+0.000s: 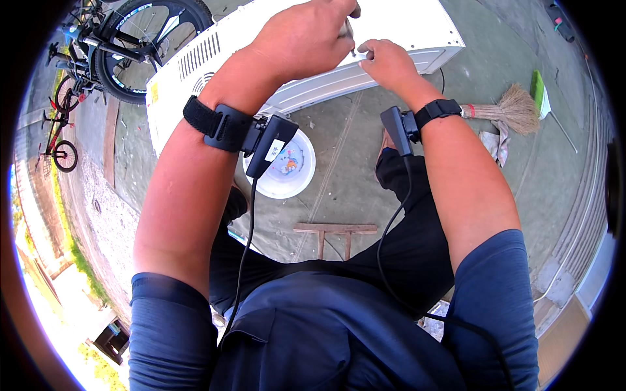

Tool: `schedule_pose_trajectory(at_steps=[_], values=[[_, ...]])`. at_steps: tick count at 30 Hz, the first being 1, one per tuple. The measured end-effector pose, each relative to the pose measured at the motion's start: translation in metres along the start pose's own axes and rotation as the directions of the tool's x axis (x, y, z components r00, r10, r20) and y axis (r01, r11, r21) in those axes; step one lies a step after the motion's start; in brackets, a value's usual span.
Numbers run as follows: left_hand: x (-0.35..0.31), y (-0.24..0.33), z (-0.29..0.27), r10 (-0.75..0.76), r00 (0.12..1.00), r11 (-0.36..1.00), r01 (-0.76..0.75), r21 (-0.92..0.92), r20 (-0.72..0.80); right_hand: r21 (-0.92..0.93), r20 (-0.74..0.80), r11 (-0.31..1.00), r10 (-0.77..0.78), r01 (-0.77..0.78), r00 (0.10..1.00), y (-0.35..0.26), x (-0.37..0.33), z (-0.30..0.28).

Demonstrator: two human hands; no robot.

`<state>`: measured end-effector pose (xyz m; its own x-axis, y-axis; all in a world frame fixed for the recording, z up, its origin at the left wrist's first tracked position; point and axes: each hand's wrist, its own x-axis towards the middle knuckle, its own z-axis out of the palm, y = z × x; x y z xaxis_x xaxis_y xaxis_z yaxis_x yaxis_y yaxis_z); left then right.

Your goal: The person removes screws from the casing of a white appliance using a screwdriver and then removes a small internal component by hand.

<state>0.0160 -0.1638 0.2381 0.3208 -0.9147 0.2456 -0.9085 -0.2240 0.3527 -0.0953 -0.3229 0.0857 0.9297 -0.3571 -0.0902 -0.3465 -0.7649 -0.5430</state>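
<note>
White casing (417,23) beneath left hand (303,42) and right hand (392,64)

The casing sits below and beyond both hands, its slotted vents (201,55) left of the left hand. That hand curls over the casing near its edge; whether its fingers grip anything cannot be told. Just beside it, the right hand has thumb and fingers bent near the same edge, its hold equally unclear. Nearer the body than the left hand is a white basin (297,184) with a coloured pattern. A bicycle (147,47) stands farther left of that hand; right of the right hand are a straw broom (518,109) and green dustpan (538,91).
</note>
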Motion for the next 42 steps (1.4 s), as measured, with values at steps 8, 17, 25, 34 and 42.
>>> schedule_pose_trajectory(at_steps=[8,17,25,34,42], values=[[0.002,-0.005,-0.002,-0.28,0.959,0.94,0.267,0.212,0.034,-0.019,0.05,0.998,0.064,-0.063,0.997,-0.011,0.002,0.003],[-0.02,-0.012,-0.022,-0.391,0.918,0.902,0.396,0.173,-0.064,-0.194,0.07,0.958,0.228,-0.211,0.971,-0.037,0.012,0.001],[-0.044,-0.025,-0.037,-0.423,0.895,0.884,0.441,0.152,-0.14,-0.261,0.03,0.948,0.198,-0.184,0.98,-0.038,0.02,0.012],[-0.061,-0.039,-0.05,-0.468,0.865,0.865,0.491,0.108,-0.183,-0.034,0.093,0.995,-0.089,0.092,0.992,-0.04,0.014,0.026],[-0.056,-0.035,-0.056,-0.472,0.853,0.864,0.498,0.078,-0.223,0.39,0.522,0.901,-0.386,0.19,0.761,-0.1,-0.023,0.06]])
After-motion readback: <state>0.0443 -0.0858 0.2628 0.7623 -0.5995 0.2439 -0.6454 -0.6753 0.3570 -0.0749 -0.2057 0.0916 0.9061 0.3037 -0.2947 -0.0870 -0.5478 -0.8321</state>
